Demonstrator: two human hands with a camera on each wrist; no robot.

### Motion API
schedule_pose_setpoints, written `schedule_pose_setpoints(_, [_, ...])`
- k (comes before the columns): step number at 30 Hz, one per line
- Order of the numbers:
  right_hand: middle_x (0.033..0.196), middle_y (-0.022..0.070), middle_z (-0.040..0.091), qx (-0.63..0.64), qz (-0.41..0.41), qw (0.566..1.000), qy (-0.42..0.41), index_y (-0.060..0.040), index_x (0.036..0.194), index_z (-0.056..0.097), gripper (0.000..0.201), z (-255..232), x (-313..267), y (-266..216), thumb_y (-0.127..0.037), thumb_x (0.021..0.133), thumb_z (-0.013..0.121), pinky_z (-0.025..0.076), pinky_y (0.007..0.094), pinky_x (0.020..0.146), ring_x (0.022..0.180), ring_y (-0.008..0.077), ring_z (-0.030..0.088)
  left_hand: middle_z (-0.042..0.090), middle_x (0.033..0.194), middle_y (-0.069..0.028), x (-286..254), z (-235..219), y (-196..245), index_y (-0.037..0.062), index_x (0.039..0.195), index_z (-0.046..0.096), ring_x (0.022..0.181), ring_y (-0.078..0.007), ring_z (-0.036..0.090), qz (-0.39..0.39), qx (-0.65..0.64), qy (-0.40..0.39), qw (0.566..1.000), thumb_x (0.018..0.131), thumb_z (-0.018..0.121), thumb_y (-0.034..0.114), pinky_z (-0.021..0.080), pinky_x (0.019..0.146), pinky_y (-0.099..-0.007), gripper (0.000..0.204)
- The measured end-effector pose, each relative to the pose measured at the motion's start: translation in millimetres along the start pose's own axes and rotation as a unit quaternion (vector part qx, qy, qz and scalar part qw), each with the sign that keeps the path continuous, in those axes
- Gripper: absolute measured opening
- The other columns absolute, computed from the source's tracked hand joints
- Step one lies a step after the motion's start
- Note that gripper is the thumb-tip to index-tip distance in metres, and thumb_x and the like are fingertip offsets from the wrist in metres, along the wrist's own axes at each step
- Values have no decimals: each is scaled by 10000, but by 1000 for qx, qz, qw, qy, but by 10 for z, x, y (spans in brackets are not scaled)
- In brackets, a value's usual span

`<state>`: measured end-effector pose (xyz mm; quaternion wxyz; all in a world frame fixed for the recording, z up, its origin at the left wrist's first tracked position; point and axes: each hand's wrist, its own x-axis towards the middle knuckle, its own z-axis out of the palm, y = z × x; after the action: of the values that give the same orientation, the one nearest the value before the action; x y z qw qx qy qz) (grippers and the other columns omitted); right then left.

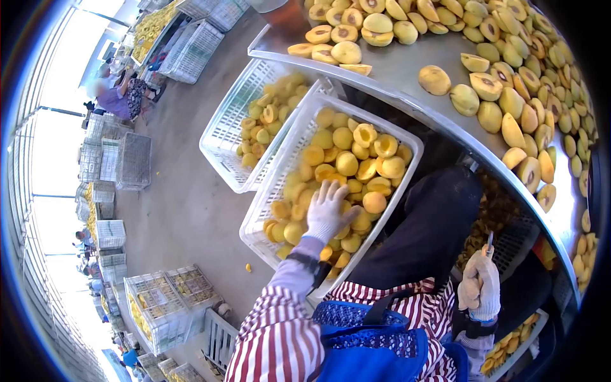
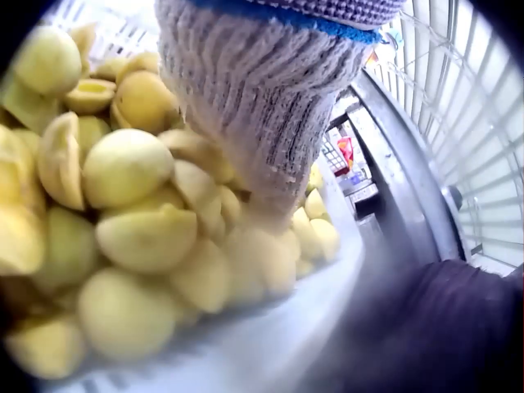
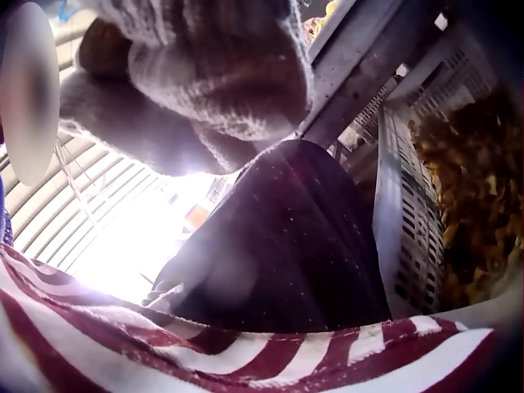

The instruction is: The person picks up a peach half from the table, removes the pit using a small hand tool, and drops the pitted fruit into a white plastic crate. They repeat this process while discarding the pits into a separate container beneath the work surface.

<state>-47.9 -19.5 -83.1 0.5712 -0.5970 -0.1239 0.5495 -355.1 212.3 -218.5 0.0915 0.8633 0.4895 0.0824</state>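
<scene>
My left hand (image 1: 328, 210), in a white knitted glove, rests with spread fingers on yellow peach halves (image 1: 347, 162) heaped in a white plastic crate (image 1: 417, 149). In the left wrist view its glove (image 2: 262, 106) reaches down to the fruit, with the fingertips blurred among the peaches. Several of these halves show hollow centres. My right hand (image 1: 480, 286), also gloved, is held over my lap to the right, fingers curled round a thin metal tool (image 1: 489, 242) whose tip points up. The curled glove (image 3: 221, 90) fills the top of the right wrist view; the tool is hidden there.
A metal table (image 1: 407, 79) bears many cut peaches, some with stones. Another crate (image 1: 219, 137) of peaches stands beside mine. Below the table edge is a crate (image 3: 401, 221) of brownish scraps. Stacked crates (image 1: 172, 305) and a seated person (image 1: 118, 99) are further off.
</scene>
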Motion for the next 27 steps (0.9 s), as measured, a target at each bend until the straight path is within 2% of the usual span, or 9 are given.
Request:
schedule_pose_setpoints(2, [500, -3, 355, -54, -48, 997, 6, -78, 773, 454, 295, -62, 2, 73, -248, 1016, 459, 243, 246, 271, 292, 95, 321, 548, 1305, -160, 60, 77, 100, 157, 1197, 680, 1262, -389, 469, 23, 67, -50, 996, 860, 690, 428, 375, 1067, -500, 432])
schedule_pose_setpoints(7, [633, 22, 444, -26, 32, 999, 21, -64, 742, 470, 303, 29, -95, -92, -223, 999, 464, 280, 243, 308, 367, 94, 380, 607, 995, -64, -239, -246, 202, 167, 750, 681, 1098, -284, 529, 181, 5, -78, 980, 658, 692, 246, 454, 856, -463, 122])
schedule_pose_setpoints(12, [709, 33, 480, -45, 68, 997, 12, -63, 720, 483, 321, 295, -116, -417, -219, 999, 457, 344, 238, 444, 506, 102, 435, 641, 1071, -27, -806, -318, 64, 152, 867, 699, 1168, -239, 544, 108, 48, -174, 978, 764, 664, 262, 436, 944, -468, 154])
schedule_pose_setpoints(17, [714, 33, 483, -84, 31, 996, 11, -62, 726, 487, 326, 189, -11, -180, -232, 1002, 448, 360, 235, 525, 579, 109, 450, 614, 1172, -56, -872, -433, -340, 197, 995, 720, 1189, -223, 527, -135, 53, -117, 982, 870, 636, 317, 399, 977, -428, 193])
schedule_pose_setpoints(19, [688, 14, 520, -111, 18, 994, -3, -52, 781, 546, 298, 186, 45, -88, -260, 987, 488, 378, 226, 521, 557, 93, 473, 604, 1158, -71, -499, -517, -203, 173, 1030, 704, 1196, -248, 520, -141, 56, -89, 984, 839, 666, 278, 395, 987, -436, 221])
schedule_pose_setpoints(21, [679, 4, 541, -23, 117, 993, -8, -49, 810, 579, 270, 217, 25, -149, -262, 968, 525, 399, 227, 532, 562, 87, 495, 575, 1164, -95, -133, -349, -46, 98, 1105, 642, 1224, -294, 491, -61, 22, -6, 998, 766, 724, 223, 370, 1043, -456, 371])
schedule_pose_setpoints(24, [674, 4, 539, -35, 115, 993, -2, -45, 816, 583, 266, 282, -2, -219, -263, 962, 539, 404, 227, 531, 566, 88, 503, 545, 1290, -84, 278, -61, -4, 142, 1203, 617, 1290, -299, 457, 84, -14, -8, 996, 777, 743, 332, 351, 1073, -460, 483])
schedule_pose_setpoints(26, [673, 4, 540, -47, 108, 993, 21, -43, 817, 585, 274, 266, -14, -226, -269, 966, 538, 402, 228, 526, 569, 87, 506, 550, 1295, -81, 420, -48, -214, 170, 1216, 620, 1322, -328, 438, 52, 122, -97, 986, 776, 722, 388, 366, 1067, -454, 502])
schedule_pose_setpoints(27, [673, 4, 541, -52, 106, 992, 32, -43, 818, 585, 278, 255, -20, -228, -273, 967, 538, 402, 228, 523, 570, 86, 508, 489, 1426, -82, 477, -191, -253, 237, 1351, 551, 1419, -291, 341, -95, 138, -225, 960, 812, 669, 522, 334, 1115, -458, 622])
